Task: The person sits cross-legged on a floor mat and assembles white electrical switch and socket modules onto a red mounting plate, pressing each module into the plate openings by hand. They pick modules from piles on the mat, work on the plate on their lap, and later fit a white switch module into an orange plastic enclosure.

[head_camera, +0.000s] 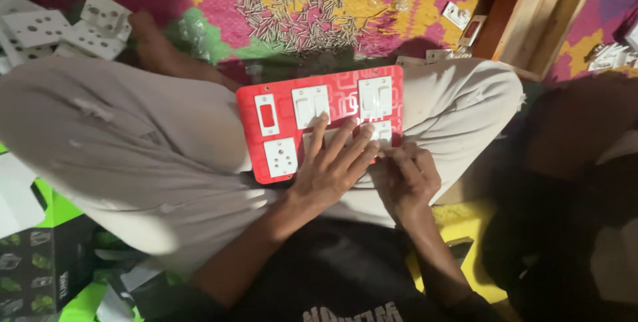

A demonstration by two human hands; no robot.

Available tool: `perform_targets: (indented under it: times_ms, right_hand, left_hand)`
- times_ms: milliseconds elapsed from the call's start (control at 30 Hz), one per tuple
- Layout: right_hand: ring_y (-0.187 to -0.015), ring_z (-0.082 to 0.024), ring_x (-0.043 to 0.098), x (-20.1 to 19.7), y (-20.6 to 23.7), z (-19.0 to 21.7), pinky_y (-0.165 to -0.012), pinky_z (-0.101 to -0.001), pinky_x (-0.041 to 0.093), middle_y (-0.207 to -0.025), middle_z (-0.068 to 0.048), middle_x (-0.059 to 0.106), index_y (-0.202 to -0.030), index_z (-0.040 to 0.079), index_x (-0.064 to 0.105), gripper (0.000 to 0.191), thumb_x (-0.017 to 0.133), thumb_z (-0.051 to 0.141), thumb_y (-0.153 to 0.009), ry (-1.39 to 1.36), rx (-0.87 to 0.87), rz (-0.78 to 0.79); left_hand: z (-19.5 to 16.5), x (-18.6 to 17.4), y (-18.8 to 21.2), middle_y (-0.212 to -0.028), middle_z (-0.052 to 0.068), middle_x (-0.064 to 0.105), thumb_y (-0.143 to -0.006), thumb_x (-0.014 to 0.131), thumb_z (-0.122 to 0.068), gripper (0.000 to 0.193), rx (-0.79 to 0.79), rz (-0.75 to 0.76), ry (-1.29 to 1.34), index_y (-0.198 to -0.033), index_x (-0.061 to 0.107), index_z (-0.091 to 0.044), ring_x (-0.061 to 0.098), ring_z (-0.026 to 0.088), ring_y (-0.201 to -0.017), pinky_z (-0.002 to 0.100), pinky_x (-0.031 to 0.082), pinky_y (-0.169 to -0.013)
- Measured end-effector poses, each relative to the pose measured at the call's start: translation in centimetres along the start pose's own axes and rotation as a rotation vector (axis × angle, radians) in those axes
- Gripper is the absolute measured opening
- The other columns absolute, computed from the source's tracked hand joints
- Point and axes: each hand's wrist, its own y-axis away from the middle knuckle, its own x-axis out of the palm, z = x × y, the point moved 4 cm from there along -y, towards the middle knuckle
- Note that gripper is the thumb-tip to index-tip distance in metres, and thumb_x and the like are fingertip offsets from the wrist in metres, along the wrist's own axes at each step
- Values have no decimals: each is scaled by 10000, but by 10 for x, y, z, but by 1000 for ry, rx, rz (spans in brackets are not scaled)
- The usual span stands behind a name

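Resting across the lap: red rectangular plastic switch plate [320, 122], four white modules and one red switch already seated. Left hand [332, 162] spread flat, right hand [405, 176] pinching near-right edge; corner unfinished, seemingly.

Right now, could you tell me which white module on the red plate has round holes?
The socket module at the red plate's lower left; the others carry rocker switches.

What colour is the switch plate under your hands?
Red with a faint pale line pattern, seen in the head view: switch plate.
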Motion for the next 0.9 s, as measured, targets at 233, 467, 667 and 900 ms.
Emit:
perform_targets:
  times_ms: [233, 467, 667, 900]
  right_hand:
    - [-894, -276, 669, -1, 3, 2, -784, -373, 577, -1052, -134, 686, -1302, -5, 539, 577, 869, -63, -832, -58, -283, -3]
    - [-863, -309, 667, -7, -6, 14, -731, -377, 557, -965, -143, 658, -986, -22, 697, 274, 876, -5, -779, 110, -184, 113]
    - [-900, -319, 673, -13, -16, 15, -760, -395, 567, -1029, -161, 673, -999, -23, 705, 250, 846, 9, -796, 246, -281, 225]
    - [-937, -323, 693, -14, -13, 3, -770, -392, 591, -1072, -149, 666, -983, 3, 711, 295, 881, 52, -748, 210, -472, 308]
  left_hand:
    - [0, 0, 1, -1452, 122, 568, -968, 682, -240, 330, -1, -19, 24, -1254, 689, -75, 530, 354, -1355, 726, 356, -1135]
    - [0, -2, -1, -1430, 123, 570, -942, 707, -215, 304, -9, -32, 18, -1229, 678, -119, 532, 360, -1340, 731, 375, -1116]
    - [-2, -3, -3, -1433, 117, 568, -940, 704, -202, 270, -2, -26, -24, -1199, 673, -130, 527, 359, -1342, 743, 382, -1123]
    - [-4, 0, 2, -1459, 120, 555, -931, 696, -189, 284, -20, -26, 45, -1209, 711, -135, 494, 371, -1379, 751, 332, -1149]
